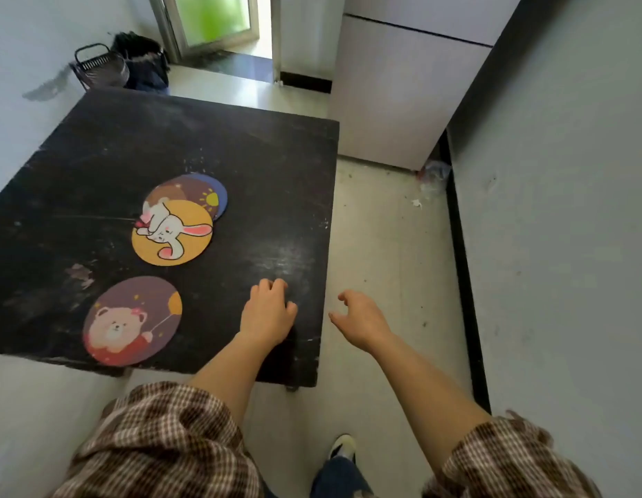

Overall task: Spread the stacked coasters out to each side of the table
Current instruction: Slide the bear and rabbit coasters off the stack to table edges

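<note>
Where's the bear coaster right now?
In the head view, the bear coaster lies alone near the table's front edge, left of the left hand.

I stood at the near right corner of the black table (96, 138). My left hand (267, 312) rested palm down on the table near that corner, fingers curled and holding nothing. My right hand (360, 319) hung just beyond the table's right edge, above the floor, fingers loosely spread and empty. A purple bear coaster (132, 319) lay flat by the table's near edge, left of my left hand and apart from it. Toward the table's middle, a yellow rabbit coaster (172, 231) lay uppermost on a fanned stack of coasters (204, 195); how many lay beneath could not be determined.
</note>
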`<act>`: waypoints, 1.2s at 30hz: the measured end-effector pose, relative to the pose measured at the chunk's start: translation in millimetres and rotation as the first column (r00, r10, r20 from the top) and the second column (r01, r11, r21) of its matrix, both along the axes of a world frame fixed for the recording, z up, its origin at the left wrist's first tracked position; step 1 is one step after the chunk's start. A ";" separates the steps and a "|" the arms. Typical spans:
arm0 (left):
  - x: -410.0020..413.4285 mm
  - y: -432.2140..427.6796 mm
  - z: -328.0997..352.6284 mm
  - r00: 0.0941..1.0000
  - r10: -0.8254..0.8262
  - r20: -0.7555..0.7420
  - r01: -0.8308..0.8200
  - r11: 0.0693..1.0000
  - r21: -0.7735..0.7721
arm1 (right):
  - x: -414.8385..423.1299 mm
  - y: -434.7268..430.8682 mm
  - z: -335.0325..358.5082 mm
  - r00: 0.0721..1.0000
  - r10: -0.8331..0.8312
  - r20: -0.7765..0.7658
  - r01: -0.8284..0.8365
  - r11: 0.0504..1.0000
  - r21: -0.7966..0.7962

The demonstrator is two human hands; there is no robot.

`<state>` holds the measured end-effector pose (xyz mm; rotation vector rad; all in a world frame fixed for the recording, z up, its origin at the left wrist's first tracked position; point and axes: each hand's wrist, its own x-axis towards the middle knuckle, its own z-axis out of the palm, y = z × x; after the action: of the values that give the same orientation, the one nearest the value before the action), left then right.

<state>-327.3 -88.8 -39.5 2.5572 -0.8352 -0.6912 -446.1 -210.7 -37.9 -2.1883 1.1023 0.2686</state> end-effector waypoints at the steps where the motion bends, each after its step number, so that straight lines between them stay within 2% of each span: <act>1: -10.0 -7.8 1.8 1.000 0.024 -0.006 -0.024 1.000 0.000 | -7.5 -10.5 1.8 1.000 0.025 -0.007 -0.025 1.000 -0.009; 5: -43.6 -40.1 7.9 0.998 0.065 -0.015 -0.065 0.998 0.022 | -28.4 -55.3 4.7 0.991 0.124 -0.047 -0.125 0.992 -0.033; 10: -46.4 -76.8 12.4 0.993 0.119 0.005 -0.119 0.992 0.044 | -12.0 -98.2 7.2 0.963 0.257 -0.084 -0.265 0.959 -0.104; 15: -20.8 -107.5 12.3 0.983 0.180 0.045 -0.182 0.982 0.058 | 29.5 -123.7 6.3 0.902 0.419 -0.104 -0.431 0.890 -0.147; 22: 46.4 -134.5 8.9 0.941 0.339 0.011 -0.339 0.936 0.095 | 112.0 -162.2 6.8 0.813 0.570 -0.115 -0.582 0.794 -0.178; 30: 109.7 -142.0 7.4 0.822 0.569 0.002 -0.567 0.819 0.087 | 208.4 -173.6 17.0 0.655 0.739 -0.158 -0.755 0.633 -0.171; 36: 141.8 -138.3 1.6 0.673 0.738 0.046 -0.739 0.670 0.062 | 277.7 -175.0 19.4 0.495 0.859 -0.131 -0.868 0.480 -0.129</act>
<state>-185.5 -227.1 -37.8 2.6331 0.2847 -0.4231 -168.4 -385.7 -18.5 -2.7565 -0.1160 0.6830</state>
